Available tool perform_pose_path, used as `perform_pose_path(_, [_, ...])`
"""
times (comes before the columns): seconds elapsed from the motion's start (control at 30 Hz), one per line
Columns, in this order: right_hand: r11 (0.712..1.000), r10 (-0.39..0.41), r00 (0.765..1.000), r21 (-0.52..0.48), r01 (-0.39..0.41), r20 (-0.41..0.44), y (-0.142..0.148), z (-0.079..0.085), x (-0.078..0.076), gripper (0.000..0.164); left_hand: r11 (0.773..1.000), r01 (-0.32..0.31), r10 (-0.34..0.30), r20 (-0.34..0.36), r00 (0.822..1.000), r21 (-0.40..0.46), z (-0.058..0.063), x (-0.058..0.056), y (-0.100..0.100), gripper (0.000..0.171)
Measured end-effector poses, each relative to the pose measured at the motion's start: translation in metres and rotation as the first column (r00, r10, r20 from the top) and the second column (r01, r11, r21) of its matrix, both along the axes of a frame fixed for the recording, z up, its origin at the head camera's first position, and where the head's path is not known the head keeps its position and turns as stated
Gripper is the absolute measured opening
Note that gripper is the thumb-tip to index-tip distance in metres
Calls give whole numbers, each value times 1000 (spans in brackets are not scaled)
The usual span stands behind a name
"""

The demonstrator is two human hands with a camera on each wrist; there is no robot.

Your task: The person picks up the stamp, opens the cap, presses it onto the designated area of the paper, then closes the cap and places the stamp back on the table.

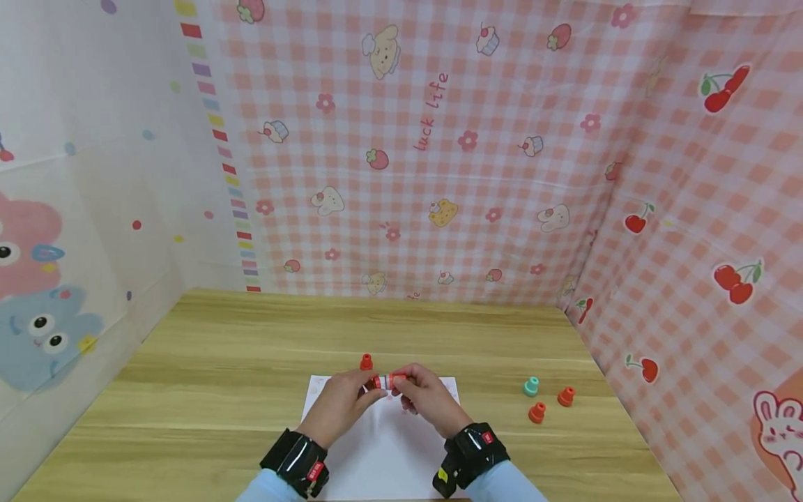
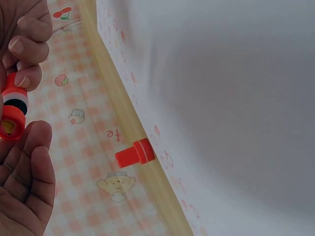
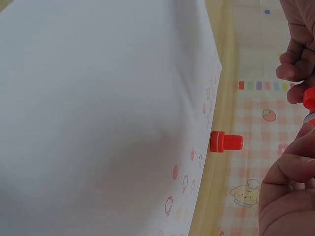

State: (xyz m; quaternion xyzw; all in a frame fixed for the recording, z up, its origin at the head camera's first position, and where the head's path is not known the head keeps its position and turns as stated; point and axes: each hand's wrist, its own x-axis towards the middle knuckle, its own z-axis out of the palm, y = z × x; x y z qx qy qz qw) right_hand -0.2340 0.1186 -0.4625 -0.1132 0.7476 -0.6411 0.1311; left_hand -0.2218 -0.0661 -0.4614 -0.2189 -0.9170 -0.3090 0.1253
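Observation:
Both hands meet over the far part of a white paper sheet (image 1: 376, 460), around a small red toy stamp (image 1: 390, 381) with a white and a dark band. My right hand (image 1: 433, 401) holds the stamp's right end with bent fingers. At its left end, my left hand (image 1: 341, 404) pinches with thumb and fingers. In the left wrist view the stamp's round end (image 2: 11, 125) faces the left fingers, and something yellow shows inside it. Red printed shapes (image 3: 176, 171) run along the sheet's far edge. Another red stamp (image 1: 366, 362) stands just beyond that edge.
To the right of the sheet, on the wooden table (image 1: 207, 390), stand a green stamp (image 1: 531, 386) and two orange-red stamps, one nearer (image 1: 536, 413) and one farther right (image 1: 566, 397). Patterned cloth (image 1: 408, 181) hangs behind the table and at both sides.

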Motion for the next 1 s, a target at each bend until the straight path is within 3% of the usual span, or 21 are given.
perform_pose_path(0.37, [997,65,998,-39,-64,16,-4,-1,0,20,996,56,-57,5,998,63,3,2,-1,24])
perform_pose_path(0.67, [995,70,997,-80,-66,40,-5,2,1,24,990,113,-115,17,993,82,2,2,-1,23])
perform_pose_path(1.0, [987,86,993,-141,-74,81,-6,1,-2,20,991,112,-104,-92,990,77,4,3,0,14])
